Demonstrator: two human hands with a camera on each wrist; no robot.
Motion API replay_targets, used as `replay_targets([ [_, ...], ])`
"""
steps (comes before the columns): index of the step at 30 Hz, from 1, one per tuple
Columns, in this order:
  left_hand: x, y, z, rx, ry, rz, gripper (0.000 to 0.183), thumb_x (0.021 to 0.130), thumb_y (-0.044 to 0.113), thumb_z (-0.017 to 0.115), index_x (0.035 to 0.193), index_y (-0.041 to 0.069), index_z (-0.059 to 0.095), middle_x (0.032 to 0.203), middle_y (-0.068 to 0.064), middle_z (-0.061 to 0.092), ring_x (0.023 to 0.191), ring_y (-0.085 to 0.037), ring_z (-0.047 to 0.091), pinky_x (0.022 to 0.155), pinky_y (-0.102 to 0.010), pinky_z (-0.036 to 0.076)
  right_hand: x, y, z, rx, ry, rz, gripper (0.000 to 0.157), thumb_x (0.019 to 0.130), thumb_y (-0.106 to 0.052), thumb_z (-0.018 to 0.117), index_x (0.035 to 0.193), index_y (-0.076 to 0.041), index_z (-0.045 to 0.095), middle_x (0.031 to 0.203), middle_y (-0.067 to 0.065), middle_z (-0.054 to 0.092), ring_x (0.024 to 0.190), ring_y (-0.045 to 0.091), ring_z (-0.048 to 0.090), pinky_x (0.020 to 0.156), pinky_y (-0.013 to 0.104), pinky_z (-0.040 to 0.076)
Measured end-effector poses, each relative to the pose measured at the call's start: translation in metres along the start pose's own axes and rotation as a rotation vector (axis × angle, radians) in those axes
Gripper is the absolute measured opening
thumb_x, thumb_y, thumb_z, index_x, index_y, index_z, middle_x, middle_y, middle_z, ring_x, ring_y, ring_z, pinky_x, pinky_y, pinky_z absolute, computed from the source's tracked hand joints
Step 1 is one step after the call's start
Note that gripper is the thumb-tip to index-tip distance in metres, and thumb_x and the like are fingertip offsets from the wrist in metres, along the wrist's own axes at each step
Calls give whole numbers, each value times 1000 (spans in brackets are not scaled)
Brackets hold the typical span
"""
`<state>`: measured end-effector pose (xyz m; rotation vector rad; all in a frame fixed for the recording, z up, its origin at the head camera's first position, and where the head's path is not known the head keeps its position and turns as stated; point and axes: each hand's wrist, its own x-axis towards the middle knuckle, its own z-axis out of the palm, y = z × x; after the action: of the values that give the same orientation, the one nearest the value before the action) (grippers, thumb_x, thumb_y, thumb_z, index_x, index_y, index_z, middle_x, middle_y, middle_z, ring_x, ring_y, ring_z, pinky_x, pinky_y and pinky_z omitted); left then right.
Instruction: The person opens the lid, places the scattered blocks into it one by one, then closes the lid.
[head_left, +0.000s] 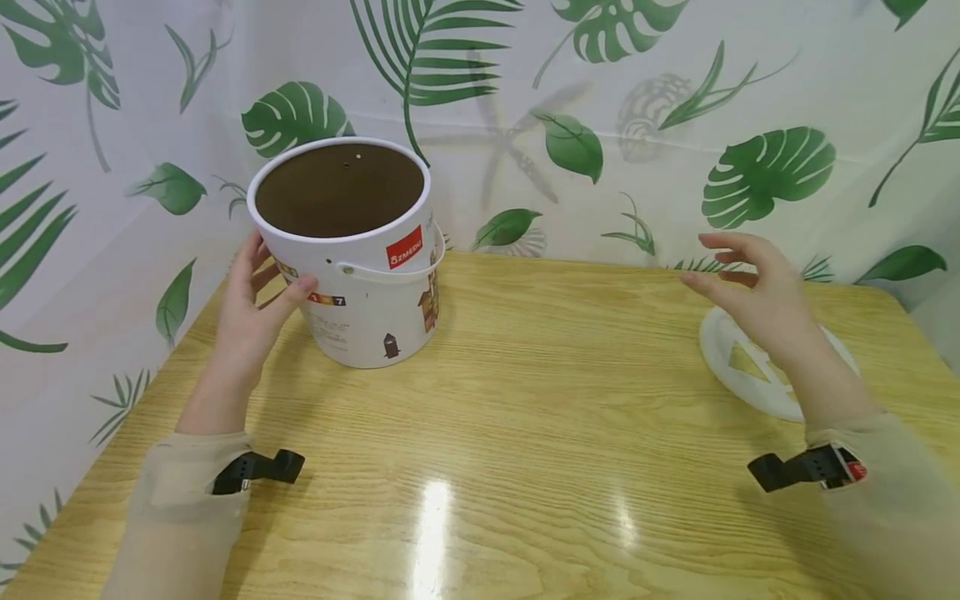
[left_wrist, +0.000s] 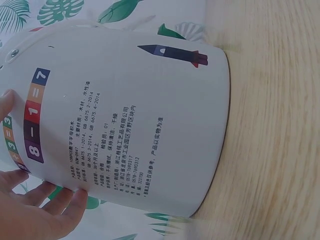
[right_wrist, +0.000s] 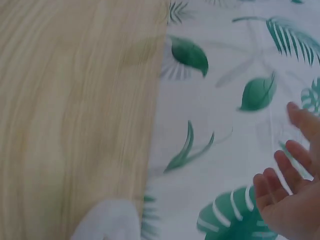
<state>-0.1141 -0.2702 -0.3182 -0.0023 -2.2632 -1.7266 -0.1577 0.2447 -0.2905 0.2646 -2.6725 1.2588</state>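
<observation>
A round white bucket (head_left: pixel 360 308) with printed pictures and a red label stands at the back left of the wooden table, its mouth uncovered and its inside brown. My left hand (head_left: pixel 251 300) holds its left side, thumb on the printed front and fingers curved round the wall. In the left wrist view, fingertips (left_wrist: pixel 75 207) lie against the bucket near coloured number squares. My right hand (head_left: pixel 757 287) is raised at the right with bent, parted fingers, holding nothing. Below and behind it lies a round white lid (head_left: pixel 723 358) with triangular cutouts, partly hidden by the forearm.
The bucket's white handle (head_left: pixel 393 273) hangs down on its front right. A white curtain (head_left: pixel 480 175) with green leaves hangs right along the back and left edges of the table (head_left: pixel 525 433). Both wrists wear black straps (head_left: pixel 258 468).
</observation>
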Motion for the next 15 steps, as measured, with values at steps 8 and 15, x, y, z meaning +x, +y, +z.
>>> replay_targets([
  [8,-4,1,2,3,5,7,78,89,29,68,152,35,20,153,2,24,135,-26,28,107,-51,33,-14,60,-35,-99,18,146,60,91,-39,63,142,-14,45,138,8,40,113,21,38,85,24,38],
  [15,-8,1,3,10,9,4,77,90,31,66,152,35,20,153,2,23,135,-26,28,107,-51,33,-20,102,-52,-218,38,305,73,93,-49,53,146,-1,34,146,26,31,125,46,30,90,57,35],
])
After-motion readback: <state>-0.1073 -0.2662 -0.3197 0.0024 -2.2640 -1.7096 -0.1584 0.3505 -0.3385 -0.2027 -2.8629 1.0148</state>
